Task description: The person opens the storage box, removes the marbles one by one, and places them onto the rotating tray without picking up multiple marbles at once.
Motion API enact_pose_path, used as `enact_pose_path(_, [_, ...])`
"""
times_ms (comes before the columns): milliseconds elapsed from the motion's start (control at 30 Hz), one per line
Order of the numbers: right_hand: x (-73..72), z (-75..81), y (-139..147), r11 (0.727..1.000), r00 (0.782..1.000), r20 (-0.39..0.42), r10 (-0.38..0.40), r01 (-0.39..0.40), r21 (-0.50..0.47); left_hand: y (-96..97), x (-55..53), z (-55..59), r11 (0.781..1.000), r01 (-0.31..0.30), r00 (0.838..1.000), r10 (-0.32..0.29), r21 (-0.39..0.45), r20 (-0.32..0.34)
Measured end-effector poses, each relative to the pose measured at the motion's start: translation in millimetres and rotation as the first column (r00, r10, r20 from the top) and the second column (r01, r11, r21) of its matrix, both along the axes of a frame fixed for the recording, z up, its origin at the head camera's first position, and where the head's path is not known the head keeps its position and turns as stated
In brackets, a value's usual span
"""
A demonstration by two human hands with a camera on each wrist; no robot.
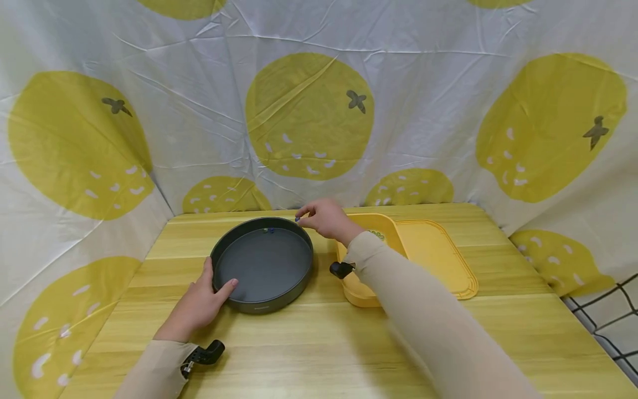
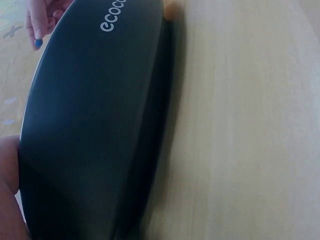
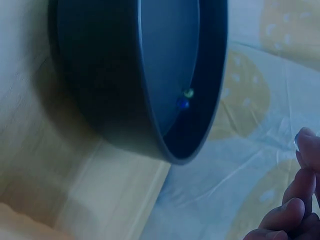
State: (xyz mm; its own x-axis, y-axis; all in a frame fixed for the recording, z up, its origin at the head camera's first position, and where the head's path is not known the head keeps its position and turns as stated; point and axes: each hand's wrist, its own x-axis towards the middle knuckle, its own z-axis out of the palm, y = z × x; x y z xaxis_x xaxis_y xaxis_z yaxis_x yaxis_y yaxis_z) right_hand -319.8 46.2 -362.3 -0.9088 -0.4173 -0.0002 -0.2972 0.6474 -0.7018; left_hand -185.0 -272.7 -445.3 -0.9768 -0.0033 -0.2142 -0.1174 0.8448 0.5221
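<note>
Gripping pan (image 1: pixel 266 257) at 8 o'clock with left hand (image 1: pixel 199 303), thumb over rim. Pinching blue ball (image 1: pixel 297 219) with right hand (image 1: pixel 326 219), near rim at 1. Noting two balls (image 1: pixel 269 230) inside at 12; lettering (image 2: pixel 114 16) "ecoc…", cut off, at 6.

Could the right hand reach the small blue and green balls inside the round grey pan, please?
Probably yes: the right hand is near the round grey pan, whose open top leaves the balls uncovered, though that hand pinches another small blue ball.
</note>
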Motion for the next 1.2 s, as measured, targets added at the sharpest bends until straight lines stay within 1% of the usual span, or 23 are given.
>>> enact_pose_path(200, [2.7, -0.7, -14.2, 0.999, 1.000, -0.018, 0.020, -0.019, 0.039, -0.4, -0.3, -0.5, 1.000, 0.004, 1.000, -0.004, 0.012, -0.005])
enact_pose_path(400, [1.9, -3.3, -19.1, 0.997, 0.998, -0.039, 0.042, -0.040, 0.059, 0.3, -0.9, -1.4, 1.000, 0.008, 1.000, -0.008, 0.001, -0.007])
enact_pose_path(533, [2.8, -3.7, -20.7, 0.998, 0.998, -0.039, 0.049, -0.047, 0.049, 0.2, -0.8, -1.3, 1.000, 0.005, 1.000, -0.005, 0.000, -0.004])
enact_pose_path(767, [3.3, -4.3, -19.1, 0.999, 0.999, 0.002, 0.045, -0.045, 0.006, 0.1, 1.2, -0.2, 1.000, -0.006, 1.000, 0.006, 0.000, 0.012])
enact_pose_path(867, [1.4, -4.5, -11.3, 0.999, 0.999, 0.019, 0.031, -0.030, -0.013, 0.2, 1.8, -0.6, 1.000, -0.008, 1.000, 0.008, 0.000, 0.014])
enact_pose_path(933, [-1.0, -4.8, -1.8, 1.000, 1.000, 0.019, 0.007, -0.007, -0.017, 0.2, 1.8, -1.3, 1.000, -0.006, 1.000, 0.006, 0.000, 0.011])
enact_pose_path(1100, [-10.1, -10.8, 33.9, 0.996, 0.997, 0.040, -0.068, 0.070, -0.047, 0.4, 1.2, -1.9, 1.000, -0.005, 1.000, 0.005, -0.001, 0.009])
enact_pose_path(1200, [-15.4, -17.9, 58.0, 0.989, 0.988, 0.094, -0.118, 0.126, -0.082, 1.1, 1.0, -0.4, 1.000, -0.005, 1.000, 0.005, -0.002, 0.013])
